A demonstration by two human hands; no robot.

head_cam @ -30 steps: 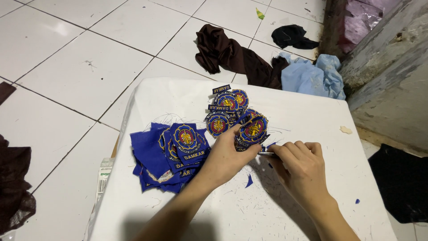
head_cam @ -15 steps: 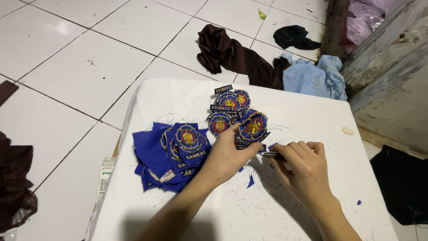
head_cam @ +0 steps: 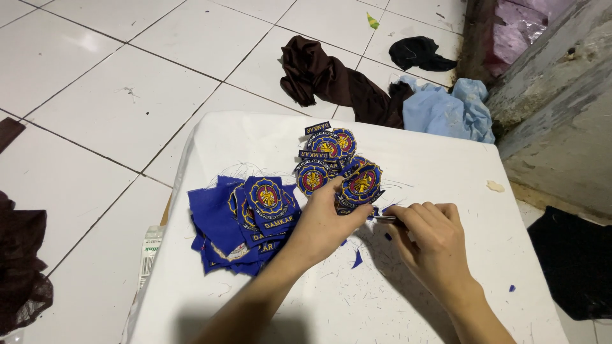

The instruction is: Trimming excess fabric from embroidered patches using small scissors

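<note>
so far left on the white desk point(head_cam: 446, 159) there's a messy stack of blue fabric pieces point(head_cam: 220, 229) with round embroidered badges still on their uncut cloth, a red and gold emblem in the middle of each. just off the desk edge on the tiled floor point(head_cam: 95, 95) lies a small white and green package point(head_cam: 150, 251), flat and long, running roughly along the desk's side.

next over, the left hand point(head_cam: 325, 223) is pinched shut on a round blue patch point(head_cam: 361, 185) with a yellow rim. the patch sits right between both hands, tilted up a bit, just in front of the pile of finished round patches point(head_cam: 325, 159) further back. a couple of small dark rectangular label strips lie up there too.

the right hand point(head_cam: 433, 239) is curled closed around a thin metal tool point(head_cam: 384, 218), scissors or snips, can't tell which. it lies about sideways, tip pointing left at the patch's lower edge, nearly touching. the left hand is the nearer one, already on it. blue offcuts point(head_cam: 357, 260) lie scattered near the hands.
</note>
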